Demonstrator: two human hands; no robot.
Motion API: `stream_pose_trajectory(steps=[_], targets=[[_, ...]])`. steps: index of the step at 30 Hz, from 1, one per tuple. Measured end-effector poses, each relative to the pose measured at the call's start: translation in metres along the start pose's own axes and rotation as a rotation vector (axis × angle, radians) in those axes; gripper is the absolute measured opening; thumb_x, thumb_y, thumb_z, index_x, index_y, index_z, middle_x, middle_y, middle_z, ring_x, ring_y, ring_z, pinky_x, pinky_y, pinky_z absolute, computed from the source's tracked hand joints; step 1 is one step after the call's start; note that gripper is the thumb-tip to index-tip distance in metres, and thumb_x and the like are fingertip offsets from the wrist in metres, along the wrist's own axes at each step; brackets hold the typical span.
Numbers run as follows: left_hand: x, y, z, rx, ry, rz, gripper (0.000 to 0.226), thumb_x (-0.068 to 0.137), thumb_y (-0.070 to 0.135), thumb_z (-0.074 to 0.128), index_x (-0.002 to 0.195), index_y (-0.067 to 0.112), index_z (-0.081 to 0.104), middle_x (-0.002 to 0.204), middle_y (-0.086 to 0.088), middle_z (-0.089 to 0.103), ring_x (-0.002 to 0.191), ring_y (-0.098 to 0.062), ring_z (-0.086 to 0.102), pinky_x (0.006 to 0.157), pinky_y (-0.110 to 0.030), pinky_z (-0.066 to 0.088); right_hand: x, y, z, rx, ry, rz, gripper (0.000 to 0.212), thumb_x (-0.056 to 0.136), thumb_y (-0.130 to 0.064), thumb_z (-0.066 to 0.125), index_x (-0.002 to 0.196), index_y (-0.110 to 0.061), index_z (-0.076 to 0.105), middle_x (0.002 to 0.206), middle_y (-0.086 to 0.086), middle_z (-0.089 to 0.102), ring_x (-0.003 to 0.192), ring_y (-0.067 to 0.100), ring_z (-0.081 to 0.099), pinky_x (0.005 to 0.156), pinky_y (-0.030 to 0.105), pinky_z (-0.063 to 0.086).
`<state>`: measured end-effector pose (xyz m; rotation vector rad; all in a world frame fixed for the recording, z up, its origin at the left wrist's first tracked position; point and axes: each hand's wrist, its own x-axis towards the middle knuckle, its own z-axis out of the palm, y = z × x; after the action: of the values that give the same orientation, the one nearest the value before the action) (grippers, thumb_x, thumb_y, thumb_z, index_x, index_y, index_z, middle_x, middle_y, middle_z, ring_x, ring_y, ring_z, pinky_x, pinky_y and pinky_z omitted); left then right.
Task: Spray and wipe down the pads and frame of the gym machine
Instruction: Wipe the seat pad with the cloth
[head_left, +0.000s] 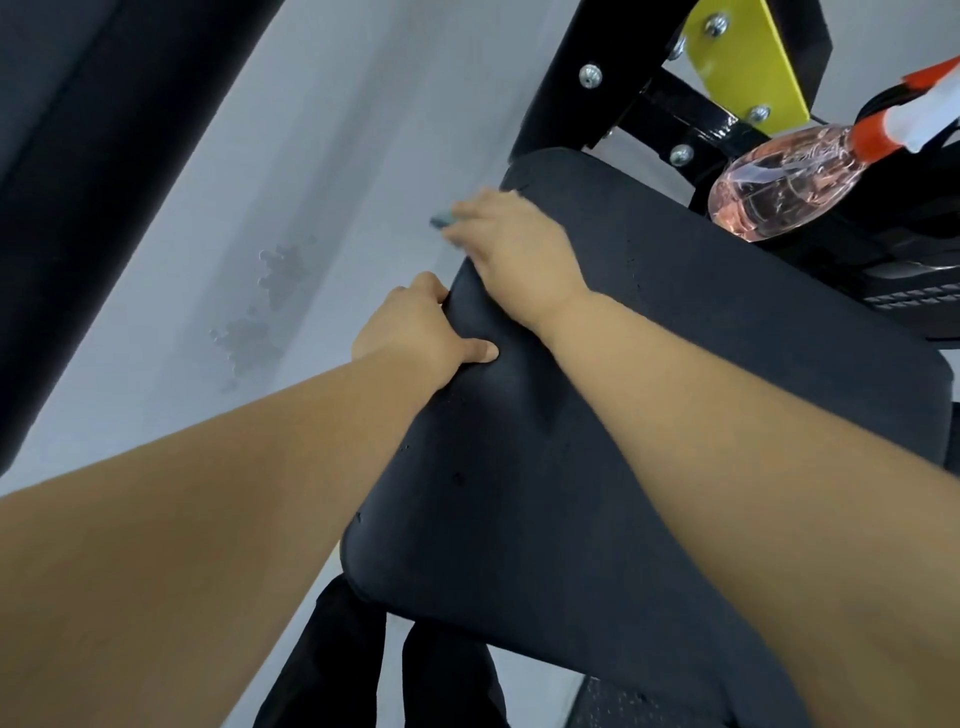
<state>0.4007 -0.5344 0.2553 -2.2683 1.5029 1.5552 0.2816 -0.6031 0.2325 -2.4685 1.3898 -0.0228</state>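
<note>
Black pad (597, 415) of the gym machine fills the centre, tilted, w/ both hands on its far-left edge. Left hand (415, 332) grips that edge: thumb pressed on the top face, denting the padding, other fingers wrapped round and under, out of sight. Right hand (514, 244) sits just beyond it on the same edge, the two hands near but not touching; its fingers curl down over the rim around a grey-blue cloth (441, 221), only a small blurred bit of which pokes out past the knuckles. Spray bottle (779, 192), clear w/ pink liquid and an orange-white trigger head, lies on its side at top right, just past the pad's far-right edge and well apart from both hands; cannot tell exactly what it rests on. Behind it, black frame (670, 111) w/ a yellow plate (737, 67) held by silver bolts. Below and left, pale grey floor (311, 156) w/ a few darker wet-looking patches (280, 270); a dark band runs along the left side.
</note>
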Motion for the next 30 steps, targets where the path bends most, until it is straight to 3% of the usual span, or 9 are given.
stream_pose_trajectory(steps=[3, 7, 9, 13, 17, 20, 23, 26, 30], targets=[[-0.001, -0.001, 0.002, -0.016, 0.022, -0.015, 0.064, 0.066, 0.045, 0.080, 0.116, 0.021, 0.047, 0.116, 0.001, 0.058, 0.100, -0.023, 0.059, 0.085, -0.040, 0.049, -0.004, 0.022, -0.018, 0.016, -0.017, -0.054, 0.026, 0.095, -0.010, 0.047, 0.111, -0.008, 0.067, 0.117, 0.015, 0.063, 0.114, 0.036, 0.052, 0.098, 0.043, 0.039], [-0.004, -0.008, 0.008, -0.093, 0.050, -0.036, 0.068, 0.068, 0.048, 0.078, 0.122, 0.022, 0.045, 0.121, 0.001, 0.056, 0.107, -0.025, 0.057, 0.090, -0.044, 0.048, -0.013, 0.037, -0.016, -0.010, 0.183, 0.430, 0.035, 0.097, -0.006, 0.040, 0.127, -0.013, 0.057, 0.139, 0.006, 0.048, 0.135, 0.031, 0.032, 0.114, 0.041, 0.017], [-0.009, -0.009, 0.012, -0.122, 0.093, -0.037, 0.072, 0.070, 0.048, 0.077, 0.127, 0.022, 0.043, 0.126, -0.001, 0.052, 0.113, -0.024, 0.053, 0.093, -0.041, 0.046, -0.024, 0.007, -0.005, -0.055, 0.134, 0.335, 0.040, 0.096, -0.006, 0.039, 0.133, -0.016, 0.050, 0.144, 0.002, 0.043, 0.137, 0.028, 0.028, 0.114, 0.039, 0.012], [-0.026, 0.000, 0.019, 0.083, 0.250, 0.039, 0.065, 0.080, 0.043, 0.068, 0.133, 0.019, 0.038, 0.134, -0.006, 0.037, 0.124, -0.027, 0.035, 0.094, -0.034, 0.037, -0.049, 0.000, 0.007, 0.007, 0.073, -0.080, 0.031, 0.088, -0.005, 0.051, 0.115, -0.009, 0.066, 0.126, 0.013, 0.060, 0.121, 0.041, 0.050, 0.104, 0.050, 0.034], [-0.037, 0.018, 0.027, 0.313, 0.302, 0.243, 0.055, 0.086, 0.039, 0.062, 0.132, 0.020, 0.039, 0.133, -0.006, 0.034, 0.121, -0.027, 0.032, 0.092, -0.032, 0.036, -0.069, 0.074, -0.015, -0.083, 0.222, 0.453, 0.037, 0.099, -0.014, 0.036, 0.131, -0.016, 0.054, 0.143, 0.006, 0.045, 0.135, 0.034, 0.032, 0.112, 0.035, 0.018], [-0.041, 0.038, 0.038, 0.380, 0.237, 0.315, 0.069, 0.079, 0.047, 0.067, 0.134, 0.019, 0.036, 0.135, -0.005, 0.030, 0.123, -0.026, 0.030, 0.094, -0.032, 0.036, -0.085, 0.073, -0.019, -0.028, 0.385, 0.766, 0.038, 0.098, -0.011, 0.036, 0.132, -0.016, 0.052, 0.144, 0.002, 0.042, 0.137, 0.029, 0.028, 0.112, 0.030, 0.014], [-0.042, 0.056, 0.052, 0.460, 0.144, 0.227, 0.093, 0.068, 0.057, 0.073, 0.139, 0.018, 0.028, 0.143, -0.007, 0.023, 0.130, -0.028, 0.025, 0.096, -0.037, 0.036, -0.090, 0.031, -0.002, 0.053, 0.298, 0.450, 0.035, 0.092, -0.005, 0.045, 0.123, -0.009, 0.060, 0.137, 0.009, 0.051, 0.132, 0.036, 0.036, 0.112, 0.046, 0.023], [-0.043, 0.064, 0.056, 0.516, 0.108, 0.149, 0.100, 0.067, 0.058, 0.074, 0.143, 0.018, 0.023, 0.148, -0.008, 0.018, 0.134, -0.030, 0.022, 0.097, -0.041, 0.038, -0.106, 0.034, -0.008, 0.058, 0.127, 0.132, 0.033, 0.092, -0.006, 0.048, 0.121, -0.007, 0.062, 0.135, 0.013, 0.053, 0.131, 0.040, 0.039, 0.110, 0.047, 0.024], [-0.048, 0.075, 0.060, 0.574, 0.121, 0.154, 0.086, 0.074, 0.042, 0.074, 0.141, 0.015, 0.027, 0.145, -0.009, 0.019, 0.131, -0.032, 0.024, 0.092, -0.040, 0.039, -0.143, 0.099, -0.032, -0.042, 0.327, 0.545, 0.035, 0.098, -0.009, 0.042, 0.130, -0.013, 0.055, 0.140, 0.008, 0.048, 0.139, 0.037, 0.024, 0.112, 0.036, 0.020]])
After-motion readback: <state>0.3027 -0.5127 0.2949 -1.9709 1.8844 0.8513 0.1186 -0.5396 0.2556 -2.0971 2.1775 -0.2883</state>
